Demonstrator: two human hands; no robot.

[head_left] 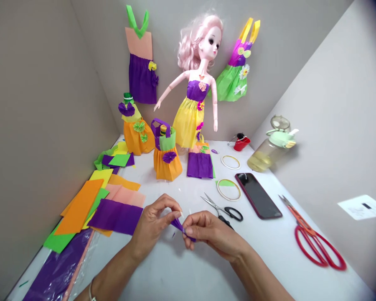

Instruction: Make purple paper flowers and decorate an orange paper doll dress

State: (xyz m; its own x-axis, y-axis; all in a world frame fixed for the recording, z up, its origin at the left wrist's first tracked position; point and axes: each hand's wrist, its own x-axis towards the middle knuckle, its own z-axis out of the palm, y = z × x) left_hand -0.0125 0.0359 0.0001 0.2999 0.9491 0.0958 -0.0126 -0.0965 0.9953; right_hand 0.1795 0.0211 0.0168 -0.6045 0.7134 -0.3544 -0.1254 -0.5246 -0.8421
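A small gathered purple piece (177,224) is held between my two hands above the white table. The thumb and fingers of my left hand (158,221) pinch its upper left end. My right hand (205,232) closes on its lower right part, with the thumb pressed over it, and a bit of purple shows below the fingertips. Black-handled scissors (221,209) lie open just behind my right hand. Flat purple fabric (114,216) lies to the left, beside my left wrist.
Coloured sheets (81,205) are piled at the left. A doll (191,113) and dressed bottles (167,161) stand at the back. Rolls of tape (228,190), a phone (258,196), red scissors (313,238) and a water bottle (269,150) are on the right.
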